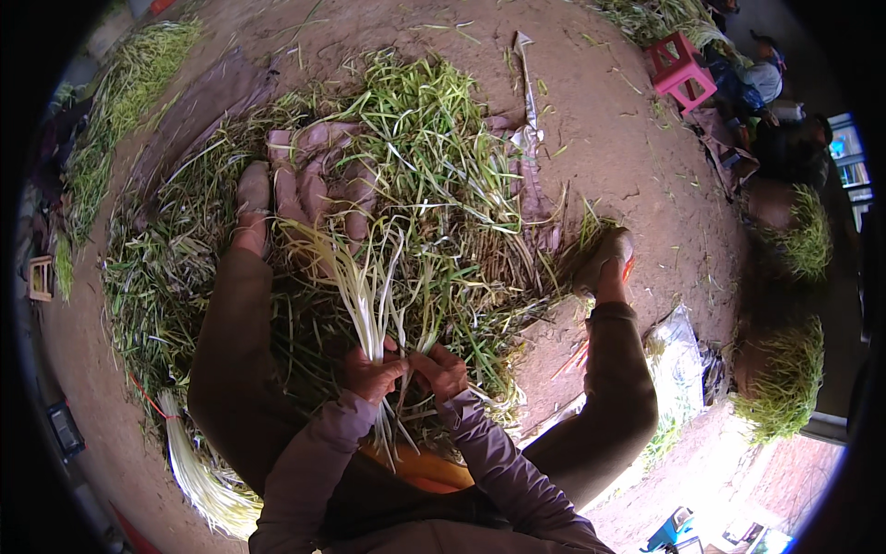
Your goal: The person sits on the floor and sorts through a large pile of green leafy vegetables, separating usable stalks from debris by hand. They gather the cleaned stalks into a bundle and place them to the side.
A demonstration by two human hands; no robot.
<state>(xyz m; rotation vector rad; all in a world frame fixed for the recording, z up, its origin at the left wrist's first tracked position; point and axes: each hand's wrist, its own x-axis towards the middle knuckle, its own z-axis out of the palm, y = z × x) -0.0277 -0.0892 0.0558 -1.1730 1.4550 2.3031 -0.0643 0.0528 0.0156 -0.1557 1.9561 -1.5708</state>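
My left hand [374, 374] is closed around a small bunch of long, pale leafy stems [370, 305], white near the grip and yellowish at the far tips. Close beside it, my right hand [439, 370] pinches a few thin greenish leaves [429, 332], its fingertips nearly meeting the left thumb. Thin white ends [384, 436] hang below my left hand towards my lap. Beyond both hands, between my spread legs, lies a broad heap of loose green and yellowed leaves [422, 131].
A bundle of white stems [197, 478] tied with red string lies at my left. A pink plastic stool [682, 69] and seated people [761, 76] are at far right. More leafy piles [785, 381] stand along the right; another heap [128, 104] lies far left.
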